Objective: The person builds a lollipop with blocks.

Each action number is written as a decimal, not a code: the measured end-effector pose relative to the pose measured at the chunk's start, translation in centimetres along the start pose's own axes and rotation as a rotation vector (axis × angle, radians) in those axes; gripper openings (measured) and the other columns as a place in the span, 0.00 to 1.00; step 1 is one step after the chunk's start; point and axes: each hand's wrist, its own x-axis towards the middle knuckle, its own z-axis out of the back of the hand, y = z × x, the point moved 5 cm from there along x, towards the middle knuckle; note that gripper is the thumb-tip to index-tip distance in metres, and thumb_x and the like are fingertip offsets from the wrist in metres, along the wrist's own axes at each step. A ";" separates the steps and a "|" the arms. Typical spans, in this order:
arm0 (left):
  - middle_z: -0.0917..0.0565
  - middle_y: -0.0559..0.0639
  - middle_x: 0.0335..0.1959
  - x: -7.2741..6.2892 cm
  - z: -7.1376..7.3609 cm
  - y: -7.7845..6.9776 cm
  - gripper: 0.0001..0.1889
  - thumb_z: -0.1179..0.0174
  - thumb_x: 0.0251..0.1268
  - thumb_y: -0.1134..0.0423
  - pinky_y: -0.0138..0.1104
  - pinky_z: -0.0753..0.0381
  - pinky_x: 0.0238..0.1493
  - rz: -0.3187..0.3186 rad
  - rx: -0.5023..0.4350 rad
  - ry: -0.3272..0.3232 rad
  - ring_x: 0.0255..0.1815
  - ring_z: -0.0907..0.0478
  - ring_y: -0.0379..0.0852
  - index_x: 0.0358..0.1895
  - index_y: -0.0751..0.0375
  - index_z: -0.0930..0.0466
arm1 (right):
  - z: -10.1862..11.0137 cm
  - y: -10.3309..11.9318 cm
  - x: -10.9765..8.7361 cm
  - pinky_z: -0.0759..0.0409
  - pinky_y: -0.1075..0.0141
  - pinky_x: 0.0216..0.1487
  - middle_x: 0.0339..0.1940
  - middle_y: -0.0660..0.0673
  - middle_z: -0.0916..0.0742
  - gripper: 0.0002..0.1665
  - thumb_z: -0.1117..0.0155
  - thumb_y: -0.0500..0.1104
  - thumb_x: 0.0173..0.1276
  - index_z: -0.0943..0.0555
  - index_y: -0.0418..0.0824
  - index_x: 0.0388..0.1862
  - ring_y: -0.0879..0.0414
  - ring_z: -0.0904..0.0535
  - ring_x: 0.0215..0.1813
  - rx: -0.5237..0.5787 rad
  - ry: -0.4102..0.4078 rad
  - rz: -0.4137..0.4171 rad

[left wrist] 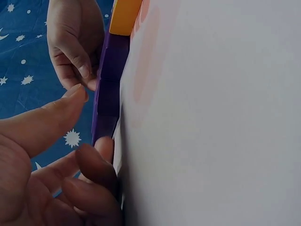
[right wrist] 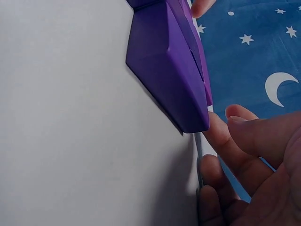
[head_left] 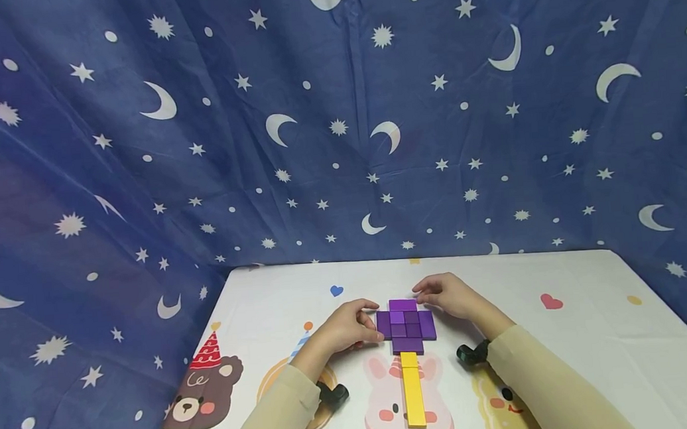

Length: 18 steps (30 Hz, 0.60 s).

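Note:
Purple blocks (head_left: 405, 323) lie flat in a flower-like cross, with small squares in the middle and one rectangle on each side. Below them runs a yellow stem: a short yellow block (head_left: 409, 361) and a long yellow block (head_left: 413, 399). My left hand (head_left: 344, 327) is at the left purple block (head_left: 384, 326), thumb and forefinger apart, fingertips right at its edge. By the upper right of the cross is my right hand (head_left: 447, 295), fingers loosely bent. In the right wrist view its fingertips sit right by the end of a purple block (right wrist: 164, 70).
A white cloth (head_left: 615, 328) printed with cartoon figures covers the table. A dark blue curtain (head_left: 336, 108) with moons and stars hangs behind and to the left. Black wrist devices (head_left: 333, 395) are strapped at both sleeves.

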 end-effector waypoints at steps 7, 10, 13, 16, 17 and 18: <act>0.16 0.50 0.38 -0.2 0.4 -0.1 0.37 0.19 0.56 0.61 0.32 0.27 0.21 -0.005 0.056 -0.063 0.20 0.25 0.41 0.71 0.58 0.22 | 0.5 -0.2 -0.7 0.19 0.43 0.68 0.47 0.42 0.06 0.17 0.37 0.31 0.76 0.14 0.35 0.61 0.45 0.11 0.57 -0.013 -0.040 -0.008; 0.17 0.49 0.40 -0.3 0.7 -0.1 0.36 0.20 0.59 0.58 0.33 0.25 0.23 -0.004 0.090 -0.100 0.21 0.24 0.41 0.71 0.57 0.22 | 0.7 -0.3 -1.2 0.22 0.40 0.70 0.50 0.42 0.07 0.19 0.38 0.31 0.75 0.15 0.37 0.63 0.41 0.13 0.61 -0.035 -0.076 -0.017; 0.16 0.51 0.43 -0.4 1.0 -0.2 0.34 0.22 0.63 0.55 0.36 0.19 0.27 -0.026 0.126 -0.139 0.24 0.20 0.42 0.72 0.57 0.22 | 0.9 -0.3 -1.7 0.22 0.39 0.71 0.55 0.40 0.08 0.21 0.36 0.32 0.75 0.16 0.37 0.65 0.38 0.14 0.63 -0.068 -0.111 0.001; 0.14 0.52 0.49 -0.6 1.3 -0.5 0.32 0.26 0.67 0.51 0.42 0.14 0.42 -0.056 0.206 -0.195 0.36 0.15 0.45 0.72 0.56 0.22 | 1.1 -0.2 -2.3 0.22 0.38 0.71 0.61 0.38 0.10 0.24 0.35 0.35 0.75 0.18 0.38 0.68 0.36 0.14 0.65 -0.093 -0.140 0.002; 0.13 0.52 0.51 -0.7 1.4 -0.6 0.32 0.27 0.68 0.49 0.45 0.14 0.48 -0.065 0.240 -0.216 0.41 0.14 0.47 0.72 0.55 0.22 | 1.1 -0.2 -2.5 0.22 0.38 0.71 0.63 0.36 0.11 0.25 0.35 0.36 0.75 0.19 0.38 0.70 0.35 0.15 0.66 -0.104 -0.145 0.001; 0.13 0.52 0.53 -0.7 1.5 -0.6 0.32 0.28 0.69 0.48 0.47 0.15 0.53 -0.070 0.272 -0.237 0.47 0.14 0.48 0.72 0.54 0.22 | 1.2 -0.1 -2.7 0.23 0.38 0.71 0.66 0.36 0.12 0.26 0.35 0.37 0.76 0.20 0.38 0.71 0.35 0.15 0.67 -0.109 -0.149 -0.011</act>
